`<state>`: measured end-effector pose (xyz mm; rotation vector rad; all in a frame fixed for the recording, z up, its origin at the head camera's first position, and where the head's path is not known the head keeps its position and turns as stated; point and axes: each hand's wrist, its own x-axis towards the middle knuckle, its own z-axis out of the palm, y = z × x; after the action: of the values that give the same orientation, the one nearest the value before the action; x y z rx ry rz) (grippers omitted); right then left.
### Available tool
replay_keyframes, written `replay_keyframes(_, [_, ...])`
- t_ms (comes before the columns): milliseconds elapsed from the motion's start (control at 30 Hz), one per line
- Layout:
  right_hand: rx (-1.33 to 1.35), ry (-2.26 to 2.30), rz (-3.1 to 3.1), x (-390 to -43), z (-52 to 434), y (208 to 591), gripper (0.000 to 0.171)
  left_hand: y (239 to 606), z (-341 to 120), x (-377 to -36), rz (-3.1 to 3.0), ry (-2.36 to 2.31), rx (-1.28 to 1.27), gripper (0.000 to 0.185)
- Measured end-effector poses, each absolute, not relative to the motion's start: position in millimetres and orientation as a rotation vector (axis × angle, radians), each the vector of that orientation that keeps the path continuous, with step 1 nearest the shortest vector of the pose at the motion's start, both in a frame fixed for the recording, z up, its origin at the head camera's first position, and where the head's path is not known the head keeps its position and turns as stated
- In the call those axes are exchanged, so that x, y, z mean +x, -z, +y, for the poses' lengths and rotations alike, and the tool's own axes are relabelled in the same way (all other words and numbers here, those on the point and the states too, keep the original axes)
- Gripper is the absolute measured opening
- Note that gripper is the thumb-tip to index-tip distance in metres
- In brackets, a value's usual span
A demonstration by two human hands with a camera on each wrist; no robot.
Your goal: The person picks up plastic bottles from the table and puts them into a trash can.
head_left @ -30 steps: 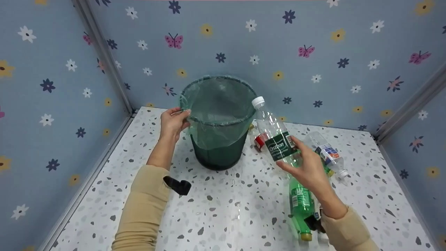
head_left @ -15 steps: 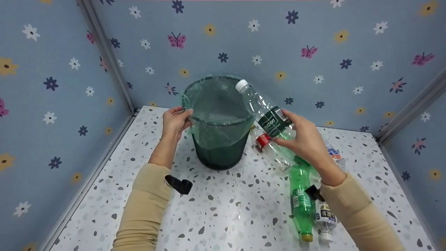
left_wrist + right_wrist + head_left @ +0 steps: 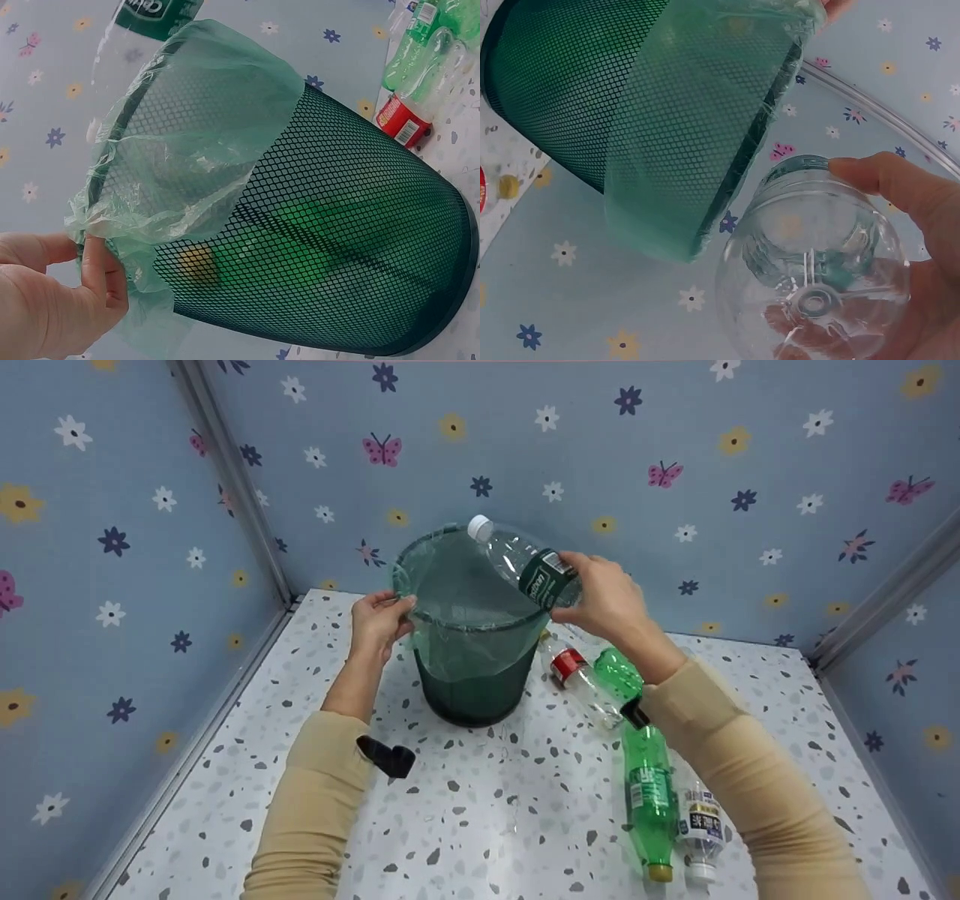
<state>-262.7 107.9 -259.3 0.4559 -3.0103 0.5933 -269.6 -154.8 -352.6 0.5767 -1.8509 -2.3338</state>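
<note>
My right hand (image 3: 606,596) grips a clear plastic bottle (image 3: 517,559) with a white cap and a dark green label. The bottle tilts, cap end up and to the left, over the right side of a mesh trash can (image 3: 474,690). In the right wrist view the bottle's base (image 3: 814,300) faces the camera. My left hand (image 3: 379,626) pinches the can's left rim, where a thin green bag (image 3: 210,112) is folded over the edge. Through the mesh in the left wrist view, a green bottle (image 3: 300,240) with a yellowish cap shows inside the can.
Right of the can lie a clear bottle with a red label (image 3: 570,664), a green bottle (image 3: 649,802), another green bottle (image 3: 619,671) partly hidden by my arm, and a clear bottle with a white cap (image 3: 701,832). A flowered wall (image 3: 555,450) stands close behind the can.
My right hand has carried the clear bottle left and up, from beside the can to over its rim, tilting it further. My left hand has stayed at the rim.
</note>
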Motion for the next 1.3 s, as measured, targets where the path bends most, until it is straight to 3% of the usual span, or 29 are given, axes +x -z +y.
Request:
replay_keyframes(700, [0.583,-0.345,-3.163,-299,49,253,0.063,350,-155,-267,-1.829,2.342,0.605,0.049])
replay_keyframes(1000, [0.827,-0.249,-3.15,-307,38,260,0.057,351,-155,-271,-1.831,2.354,0.614,0.044])
replay_keyframes(1300, [0.809,-0.389,-3.048,-308,46,267,0.045,351,-155,-272,-1.836,2.35,0.628,0.046])
